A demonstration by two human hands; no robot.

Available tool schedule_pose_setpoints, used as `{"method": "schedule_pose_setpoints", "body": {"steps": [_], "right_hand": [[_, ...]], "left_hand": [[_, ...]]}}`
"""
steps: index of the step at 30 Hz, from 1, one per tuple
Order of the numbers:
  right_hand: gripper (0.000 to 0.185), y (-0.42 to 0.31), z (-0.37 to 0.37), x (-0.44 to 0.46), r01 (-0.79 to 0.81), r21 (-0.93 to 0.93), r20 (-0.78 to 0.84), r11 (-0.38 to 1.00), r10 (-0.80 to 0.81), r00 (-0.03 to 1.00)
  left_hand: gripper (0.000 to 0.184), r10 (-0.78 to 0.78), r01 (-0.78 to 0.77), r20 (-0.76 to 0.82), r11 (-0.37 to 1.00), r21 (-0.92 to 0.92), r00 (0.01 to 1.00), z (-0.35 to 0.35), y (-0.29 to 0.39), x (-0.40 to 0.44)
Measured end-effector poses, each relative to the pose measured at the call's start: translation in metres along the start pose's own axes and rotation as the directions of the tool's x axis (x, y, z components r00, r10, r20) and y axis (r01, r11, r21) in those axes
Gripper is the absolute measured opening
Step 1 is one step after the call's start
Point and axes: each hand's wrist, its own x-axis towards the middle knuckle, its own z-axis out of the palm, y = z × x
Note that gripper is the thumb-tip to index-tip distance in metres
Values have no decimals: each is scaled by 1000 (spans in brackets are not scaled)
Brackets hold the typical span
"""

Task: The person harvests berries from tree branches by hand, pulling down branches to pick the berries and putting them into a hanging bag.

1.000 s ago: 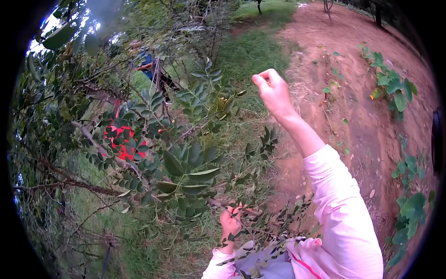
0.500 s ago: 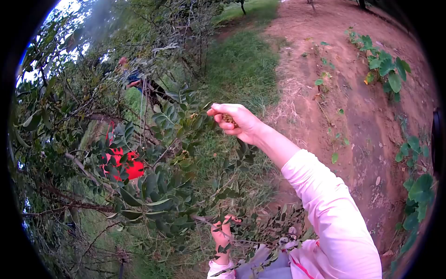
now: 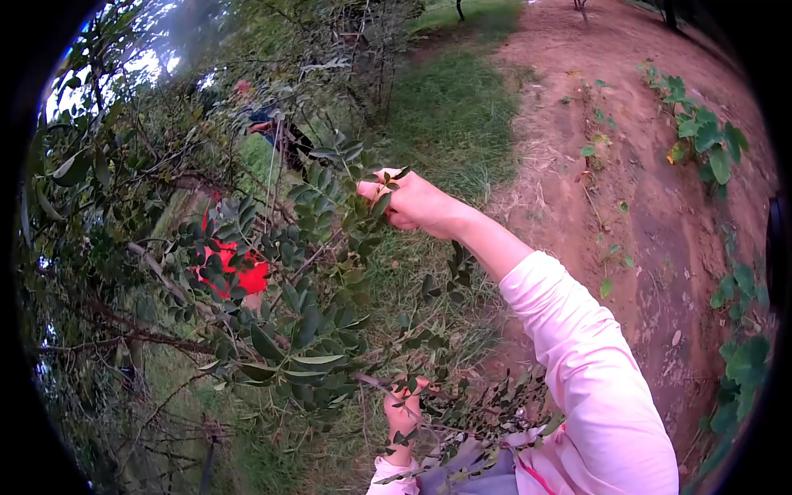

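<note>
One pinnate-leaved sprig (image 3: 360, 219) meets the right hand (image 3: 412, 202), its long axis slanting, tip pointing up and rightward in view. That hand's fingers are bent close together; leaves hide whether they pinch anything. Handling the sprig's end seems the step in hand, and the next move likely calls for delicate fingertip control. Below, the left hand (image 3: 402, 408) curls beside a woody stem (image 3: 370, 380); its grip I cannot tell. Beyond the leaves hangs something red (image 3: 256, 277), with a blue-clad person (image 3: 266, 120) farther off.
</note>
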Motion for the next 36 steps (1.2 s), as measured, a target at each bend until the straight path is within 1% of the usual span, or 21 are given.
{"method": "schedule_pose_setpoints", "body": {"steps": [2, 6, 8, 9, 12, 13, 14, 15, 16, 18, 20, 21, 22, 23, 24, 27, 28, 30, 33, 35, 36], "right_hand": [[30, -2, 2, -1, -25, -7, -21, 1000, 25, 999], [28, 7, -7, 1, 42, 49, 49, 998, -44, 998], [26, 5, -11, -7, 65, 74, 58, 995, -70, 996], [26, 0, -20, -11, 105, 145, -23, 984, -103, 994], [19, -10, -87, -25, 298, 294, -261, 908, -224, 939], [19, -10, -98, -37, 307, 292, -268, 906, -230, 936], [19, -11, -105, -47, 314, 291, -277, 904, -234, 932], [19, -6, -104, -57, 287, 318, -274, 904, -202, 940], [18, 3, -101, -63, 237, 401, -233, 885, -152, 961], [21, 22, -84, -72, 127, 522, -63, 843, -111, 992], [28, 43, -66, -74, 3, 520, 36, 854, -26, 999], [29, 52, -56, -74, -51, 522, 70, 852, 16, 997], [31, 60, -48, -71, -105, 522, 106, 847, 57, 993], [33, 63, -40, -69, -169, 490, 140, 855, 115, 983], [33, 67, -33, -65, -178, 432, 132, 884, 134, 982], [32, 72, -9, -54, -218, 329, 252, 919, 137, 958], [30, 76, -1, -48, -167, 268, 275, 949, 91, 957], [31, 68, 14, -46, -177, 262, 332, 949, 84, 939], [36, 60, 24, -38, -119, 100, 271, 988, 88, 959], [36, 63, 37, -29, 132, -72, 142, 989, -121, 983], [36, 62, 42, -27, 246, -168, 91, 955, -233, 968]], "left_hand": [[7, -11, 11, -4, 1000, -11, 1000, 1, 2, 1], [8, -10, 9, -18, 996, -84, 1000, 1, 0, 0], [9, 9, -9, -35, 1000, -14, 999, 2, 3, -2], [10, 19, -18, -43, 1000, 21, 999, 3, 4, -2], [13, -44, 40, -40, 996, -77, 998, 3, 2, -4], [15, -63, 58, -37, 992, -110, 997, 3, 2, -3], [18, -26, 27, 11, 993, -115, 1000, 2, 2, -2], [22, 5, 2, 61, 993, -119, 998, 0, 1, -2], [25, 36, -22, 113, 992, -122, 993, -2, 0, -1], [28, 81, -62, 125, 987, -145, 989, 2, 4, 2], [28, 78, -57, 115, 983, -177, 990, 0, 3, 1], [30, 41, -33, 103, 996, -82, 994, 0, 7, -2], [30, 41, -33, 101, 997, -76, 994, -1, 6, -3], [31, 41, -34, 99, 997, -70, 994, -4, 4, -4], [31, 43, -37, 95, 997, -63, 995, -7, 4, -4], [33, 57, -53, 105, 998, -39, 993, -6, 8, -7], [34, 61, -58, 110, 998, -27, 992, -6, 11, -6], [35, 66, -66, 115, 998, -3, 991, -4, 17, -7], [36, 71, -75, 86, 996, 44, 994, -10, 11, -12], [36, 58, -61, 48, 995, 76, 997, -13, 9, -16], [31, 38, -38, 25, 999, 18, 999, -13, 9, -17]]}}
